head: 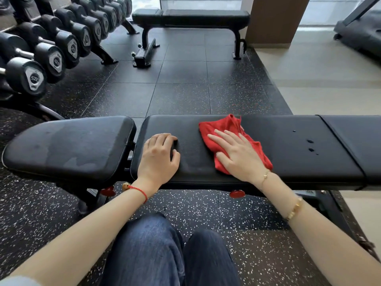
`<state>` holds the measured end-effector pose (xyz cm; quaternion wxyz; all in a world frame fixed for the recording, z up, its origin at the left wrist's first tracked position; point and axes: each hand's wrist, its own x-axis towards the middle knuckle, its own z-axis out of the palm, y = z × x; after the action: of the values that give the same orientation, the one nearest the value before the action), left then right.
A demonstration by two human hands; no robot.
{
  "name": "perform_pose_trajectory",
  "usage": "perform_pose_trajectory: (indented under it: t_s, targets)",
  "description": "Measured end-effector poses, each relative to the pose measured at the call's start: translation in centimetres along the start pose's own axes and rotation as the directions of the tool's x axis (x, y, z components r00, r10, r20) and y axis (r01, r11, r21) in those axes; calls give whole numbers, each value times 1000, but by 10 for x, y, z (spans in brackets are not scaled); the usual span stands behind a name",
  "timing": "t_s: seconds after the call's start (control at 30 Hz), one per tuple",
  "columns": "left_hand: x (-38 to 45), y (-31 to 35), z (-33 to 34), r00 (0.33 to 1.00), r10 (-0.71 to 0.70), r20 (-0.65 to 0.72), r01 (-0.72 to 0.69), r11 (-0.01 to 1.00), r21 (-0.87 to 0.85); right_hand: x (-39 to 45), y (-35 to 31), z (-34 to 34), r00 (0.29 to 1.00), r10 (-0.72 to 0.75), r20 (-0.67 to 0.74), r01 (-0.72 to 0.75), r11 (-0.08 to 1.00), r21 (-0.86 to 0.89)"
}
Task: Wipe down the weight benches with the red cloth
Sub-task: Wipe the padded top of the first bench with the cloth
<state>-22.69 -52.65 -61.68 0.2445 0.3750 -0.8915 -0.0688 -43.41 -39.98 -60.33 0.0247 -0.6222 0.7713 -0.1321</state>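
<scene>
A black padded weight bench runs across the view in front of me, with a separate seat pad at its left end. The red cloth lies crumpled on the long pad. My right hand presses flat on the cloth with straight fingers. My left hand rests on the left end of the long pad, fingers loosely curled, holding nothing. A few water drops sit on the pad to the right of the cloth. The seat pad shows damp patches.
A second black bench stands farther back on the rubber floor. A rack of dumbbells lines the left side. A brown pillar and a treadmill stand at the back right. My knees are below the bench.
</scene>
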Motion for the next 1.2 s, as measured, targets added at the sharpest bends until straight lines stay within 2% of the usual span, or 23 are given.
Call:
perform_pose_trajectory:
  t_s: [0.1, 0.2, 0.27, 0.37, 0.47, 0.53, 0.6, 0.7, 0.8, 0.87, 0.93, 1.03, 1.13, 1.2]
  targets:
    - [0, -1, 1, 1000, 4, 1, -4, 1000, -6, 1, 38, -10, 993, 118, -21, -118, 993, -10]
    - [0, -1, 1, 1000, -2, -6, 2, 1000, -6, 28, 63, -18, 930, 366, -40, -368, 930, -24]
    - [1, -1, 1, 1000, -6, -4, 6, 1000, -6, 47, 57, -15, 894, 446, -33, -447, 894, -25]
    - [1, -1, 1, 1000, -11, -5, 11, 1000, -4, 55, 23, -6, 924, 381, -2, -381, 924, -4]
    - [1, -1, 1, 1000, -11, -9, 11, 1000, -7, 34, -16, 4, 983, 184, 13, -184, 983, 15]
    - [1, 0, 2, 1000, -9, -11, 9, 1000, -14, 10, -34, 7, 998, 61, 11, -61, 998, 30]
    - [0, -1, 2, 1000, -1, -13, 1, 1000, -25, -13, -33, 6, 1000, 6, -3, -6, 999, 38]
    - [0, -4, 3, 1000, 13, -12, -13, 999, -31, -26, 1, -5, 996, 86, -21, -86, 996, 19]
    - [0, -5, 4, 1000, 15, -15, -15, 999, -39, -5, 33, -14, 948, 315, -47, -317, 948, -36]
    - [0, -5, 4, 1000, 14, -19, -15, 999, -41, 15, 33, -11, 906, 422, -40, -424, 904, -60]
    - [0, -7, 4, 1000, 14, -14, -15, 999, -52, 29, 20, -3, 888, 459, -41, -460, 887, -41]
    - [0, -8, 0, 1000, 2, -24, -4, 996, -92, 36, -12, 7, 923, 380, -56, -382, 923, -43]
    - [-1, -16, -11, 996, -1, -89, -7, 996, -88, 36, -56, 16, 987, 162, -7, -162, 987, 1]
    - [-4, -33, -24, 992, 0, -124, -5, 999, -40, 30, -86, 22, 999, -15, 33, 14, 999, 50]
